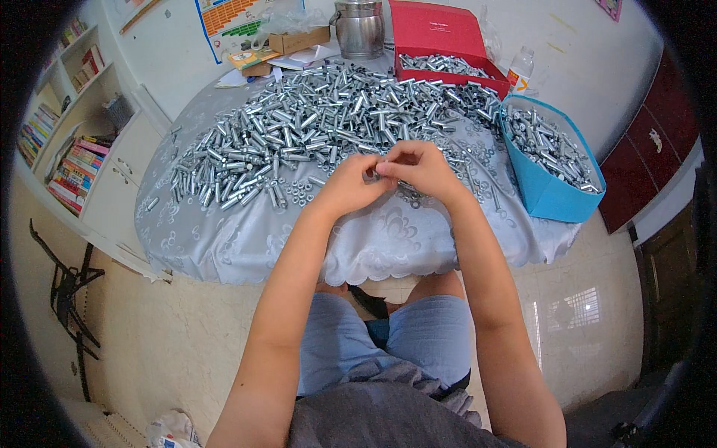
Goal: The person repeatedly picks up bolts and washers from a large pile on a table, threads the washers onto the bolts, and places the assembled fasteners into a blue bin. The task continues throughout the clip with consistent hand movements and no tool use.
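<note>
My left hand [354, 184] and my right hand [427, 176] meet over the near part of the table, thumbs and fingertips pinched together. Whatever small piece lies between them is hidden by the fingers. Right behind the hands spreads a large heap of shiny metal sleeves [299, 123], lying in all directions. Beside my left hand is a patch of small nuts or rings [301, 193]. To the right of my right hand lie some thin metal rods [493, 179] and more small rings.
A blue fabric bin [556, 200] full of metal fasteners stands at the table's right edge. Behind it are an open red box [433, 30] with more pieces, a plastic bottle [520, 71] and a metal pot [360, 30]. A silvery tablecloth [388, 243] hangs over the front edge.
</note>
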